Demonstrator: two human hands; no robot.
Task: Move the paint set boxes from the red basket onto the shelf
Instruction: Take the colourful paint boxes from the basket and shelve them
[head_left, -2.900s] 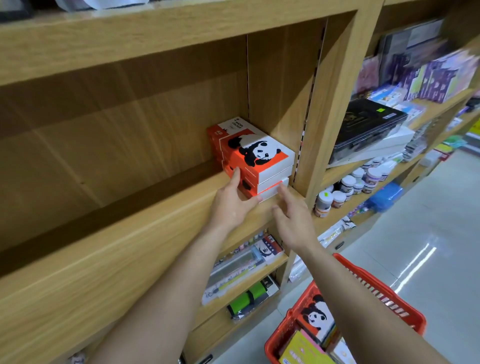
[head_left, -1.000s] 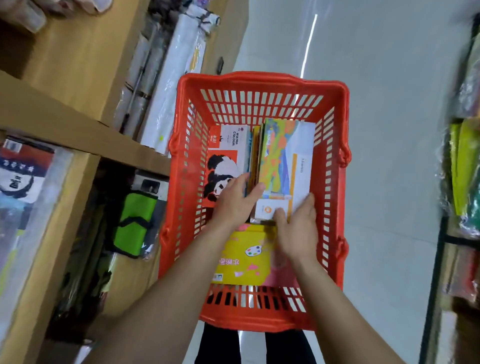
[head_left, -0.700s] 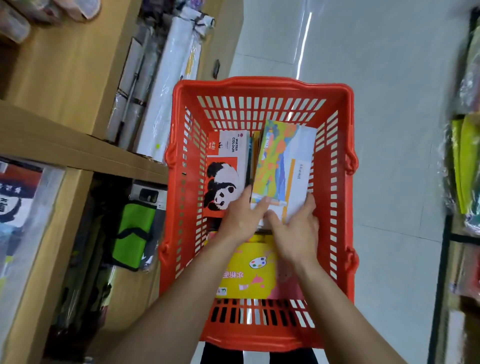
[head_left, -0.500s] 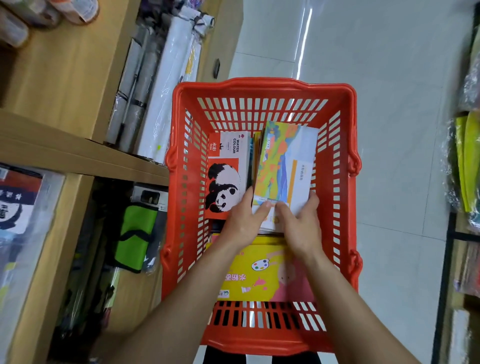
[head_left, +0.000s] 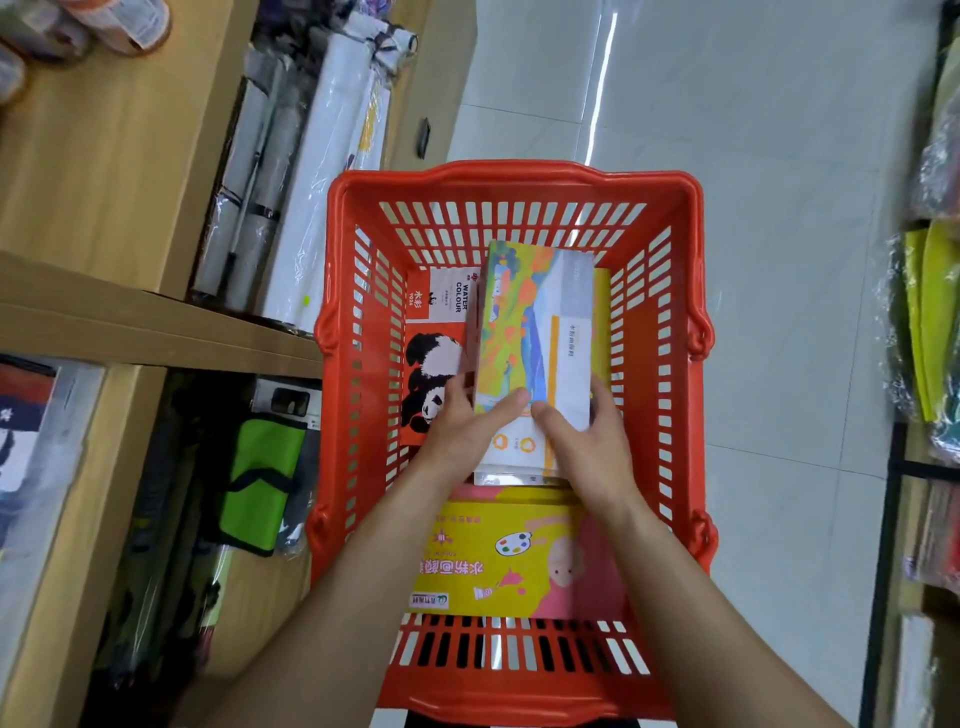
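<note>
We have both hands, left hand and right hand, with fingers closed on the landscape-print paint box, raised above the red basket. Inside it the panda watercolour box and yellow gouache box remain, so we judge several trips are left.

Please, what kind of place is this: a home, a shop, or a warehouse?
Most likely an art-supply or stationery shop. A red basket stands on a tiled aisle floor and holds boxed paint sets, such as the panda box. Wooden shelves on the left carry wrapped paper rolls and other packaged goods.
</note>
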